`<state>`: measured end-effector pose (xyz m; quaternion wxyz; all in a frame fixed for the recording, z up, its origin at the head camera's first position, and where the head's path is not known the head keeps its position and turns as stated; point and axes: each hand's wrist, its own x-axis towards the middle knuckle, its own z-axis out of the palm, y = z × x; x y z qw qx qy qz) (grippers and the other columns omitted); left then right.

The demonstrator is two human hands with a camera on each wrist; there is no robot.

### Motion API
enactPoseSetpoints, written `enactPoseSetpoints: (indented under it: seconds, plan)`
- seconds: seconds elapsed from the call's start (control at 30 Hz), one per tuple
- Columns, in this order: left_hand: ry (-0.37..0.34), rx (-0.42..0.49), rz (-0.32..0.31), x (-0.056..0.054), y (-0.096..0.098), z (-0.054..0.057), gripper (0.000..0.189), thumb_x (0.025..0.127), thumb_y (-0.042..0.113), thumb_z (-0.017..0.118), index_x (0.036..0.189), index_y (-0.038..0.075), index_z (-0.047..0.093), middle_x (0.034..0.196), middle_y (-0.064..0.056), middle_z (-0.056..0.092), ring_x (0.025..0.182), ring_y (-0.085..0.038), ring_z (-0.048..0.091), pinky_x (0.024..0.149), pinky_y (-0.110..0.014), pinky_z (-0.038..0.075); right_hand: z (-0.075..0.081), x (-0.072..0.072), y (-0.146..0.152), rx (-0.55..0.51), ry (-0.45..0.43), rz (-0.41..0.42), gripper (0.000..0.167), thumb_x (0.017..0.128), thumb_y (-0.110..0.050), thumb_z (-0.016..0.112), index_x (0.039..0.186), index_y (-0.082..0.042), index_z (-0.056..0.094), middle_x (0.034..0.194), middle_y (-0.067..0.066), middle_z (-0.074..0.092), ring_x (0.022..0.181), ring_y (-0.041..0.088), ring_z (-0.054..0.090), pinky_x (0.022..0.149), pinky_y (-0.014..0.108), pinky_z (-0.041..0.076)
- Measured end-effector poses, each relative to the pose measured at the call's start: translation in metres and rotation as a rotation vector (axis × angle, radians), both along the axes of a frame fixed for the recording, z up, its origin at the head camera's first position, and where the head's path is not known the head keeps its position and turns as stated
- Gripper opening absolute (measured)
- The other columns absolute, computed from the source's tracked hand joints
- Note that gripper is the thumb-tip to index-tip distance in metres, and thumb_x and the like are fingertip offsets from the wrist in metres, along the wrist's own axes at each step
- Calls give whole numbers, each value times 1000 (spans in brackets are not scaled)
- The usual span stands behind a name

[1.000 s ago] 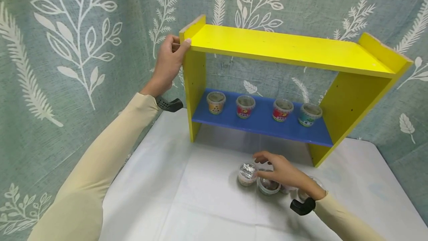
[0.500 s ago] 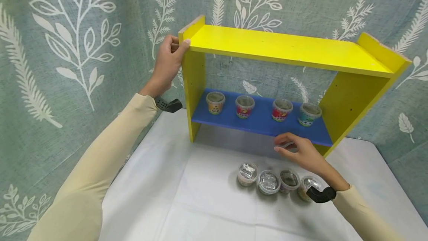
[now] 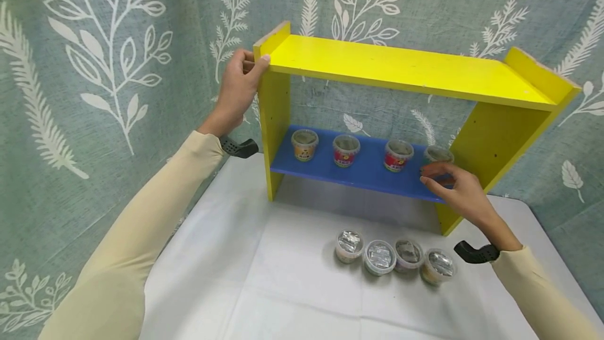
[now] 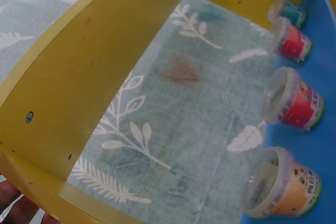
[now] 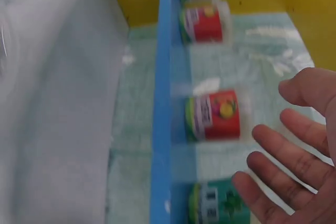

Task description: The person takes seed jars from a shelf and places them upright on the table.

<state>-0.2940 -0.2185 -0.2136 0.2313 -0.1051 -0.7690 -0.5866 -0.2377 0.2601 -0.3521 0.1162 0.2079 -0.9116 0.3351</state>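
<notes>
My left hand (image 3: 239, 85) grips the upper left corner of a yellow shelf unit (image 3: 406, 67), thumb on the front edge and fingers behind the side panel. On its blue shelf board (image 3: 373, 174) stand several small plastic cups in a row. From the left they are an orange-labelled cup (image 3: 304, 146), a red-labelled cup (image 3: 346, 151), another red-labelled cup (image 3: 398, 156) and a green-labelled cup (image 5: 220, 201). My right hand (image 3: 460, 190) is in front of the green-labelled cup, partly hiding it in the head view. Its fingers are apart and hold nothing.
On the white-covered table (image 3: 292, 266), in front of the shelf, stand several cups with silvery tops: a leftmost cup (image 3: 349, 245), a second cup (image 3: 379, 257), a third cup (image 3: 408, 254) and a rightmost cup (image 3: 437, 266). A green leaf-patterned curtain (image 3: 189, 41) hangs behind.
My right hand has moved up and right, from above the cups on the table to the right end of the blue board. My left hand keeps its grip on the corner.
</notes>
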Motion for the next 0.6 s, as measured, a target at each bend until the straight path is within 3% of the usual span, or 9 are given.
enactPoseSetpoints:
  seconds: [0.13,0.27,0.47,0.6]
  plan:
    - [7,-7,-3,1,0,0,37,102,48,60,117,15,52,112,-5,57,98,-22,56,82,-34,44,4,-9,10,-1,39,-30,33,101,-30,67,127,-9,68,118,8,70,97,-1,61,81,11,46]
    - [5,-2,-2,2,-1,-2,37,102,47,60,117,15,52,112,-5,57,99,-22,56,83,-33,44,5,-18,16,16,82,-72,31,101,-29,66,126,-10,68,115,8,71,95,0,59,81,17,47]
    - [2,4,-13,2,-2,-3,37,102,48,60,117,15,52,112,-6,57,99,-22,56,83,-36,44,6,-26,22,1,104,-122,35,101,-29,68,128,-7,66,120,12,67,105,24,62,83,19,45]
    - [5,1,-17,1,-1,-1,38,102,48,60,118,15,52,112,-6,57,98,-22,56,82,-36,44,11,-31,24,-30,95,-134,39,101,-28,67,130,-2,64,130,19,62,116,39,59,95,42,50]
